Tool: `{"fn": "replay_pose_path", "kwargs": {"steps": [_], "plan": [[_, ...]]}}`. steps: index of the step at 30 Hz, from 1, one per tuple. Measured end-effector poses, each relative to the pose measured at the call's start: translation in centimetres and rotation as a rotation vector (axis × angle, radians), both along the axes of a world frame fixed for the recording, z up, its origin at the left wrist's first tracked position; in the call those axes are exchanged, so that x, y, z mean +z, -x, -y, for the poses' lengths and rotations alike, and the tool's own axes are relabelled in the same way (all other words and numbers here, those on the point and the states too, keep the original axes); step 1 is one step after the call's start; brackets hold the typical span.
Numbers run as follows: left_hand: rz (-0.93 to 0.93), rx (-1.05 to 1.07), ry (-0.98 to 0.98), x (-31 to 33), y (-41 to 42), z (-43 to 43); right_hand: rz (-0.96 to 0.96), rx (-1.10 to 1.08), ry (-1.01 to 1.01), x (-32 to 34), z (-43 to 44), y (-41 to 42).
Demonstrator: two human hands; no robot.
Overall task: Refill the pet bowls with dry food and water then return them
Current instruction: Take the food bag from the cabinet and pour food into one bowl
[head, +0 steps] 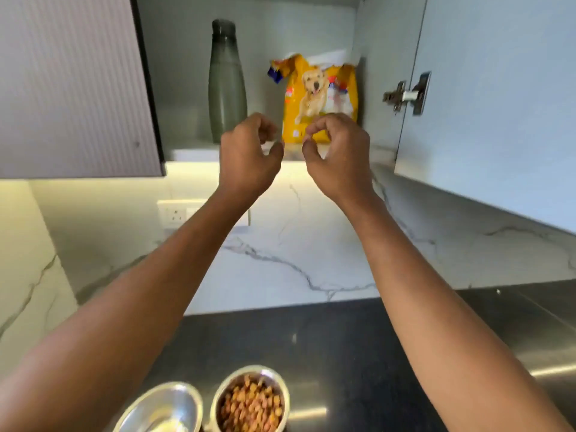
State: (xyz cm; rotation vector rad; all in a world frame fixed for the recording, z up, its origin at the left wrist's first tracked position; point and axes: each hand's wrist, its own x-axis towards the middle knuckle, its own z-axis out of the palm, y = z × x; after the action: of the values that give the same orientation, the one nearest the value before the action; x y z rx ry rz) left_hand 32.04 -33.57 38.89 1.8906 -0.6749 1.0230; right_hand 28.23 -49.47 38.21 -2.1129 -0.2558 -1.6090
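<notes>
Left hand [249,154] and right hand [339,154] loosely curled, empty, at shelf edge [190,154]; food bag [321,98] upright behind, gap to bottle [226,88].

An upper cabinet [249,42] is seen open, its pale door [498,104] swung to the right and carried by a metal hinge [406,95]. To the left a closed door [68,88] with a fine ribbed face is found. Under the cabinet a warm light strip [193,169] is lit. Below it a white marble wall [296,251] with grey veins is seen, and a white socket [176,213] is set in it. A dark counter [327,353] lies beneath, joined on the right by a steel surface [530,322].
</notes>
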Motion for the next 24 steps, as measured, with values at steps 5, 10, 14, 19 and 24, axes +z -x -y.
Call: {"fn": "replay_pose_path", "kwargs": {"steps": [5, 10, 14, 19, 24], "plan": [[-0.119, 0.071, -0.022, -8.4, 2.8, -6.2, -0.069, 0.248, -0.103, -9.2, -5.1, 3.0], [-0.524, 0.164, -0.139, -20.2, 4.2, -14.1, -0.564, 0.189, -0.181, -22.7, -8.3, 4.0], [-0.863, 0.303, -0.058, -28.7, 5.8, -20.9, -0.985, 0.047, -0.298, -32.6, -8.9, 5.8], [-1.240, 0.518, 0.051, -37.0, 8.7, -26.9, -1.301, -0.239, -0.402, -39.9, -8.5, 8.5], [-1.537, 0.471, 0.242, -41.4, 9.6, -27.8, -1.470, -0.244, -0.664, -42.9, -8.4, 8.9]]}}
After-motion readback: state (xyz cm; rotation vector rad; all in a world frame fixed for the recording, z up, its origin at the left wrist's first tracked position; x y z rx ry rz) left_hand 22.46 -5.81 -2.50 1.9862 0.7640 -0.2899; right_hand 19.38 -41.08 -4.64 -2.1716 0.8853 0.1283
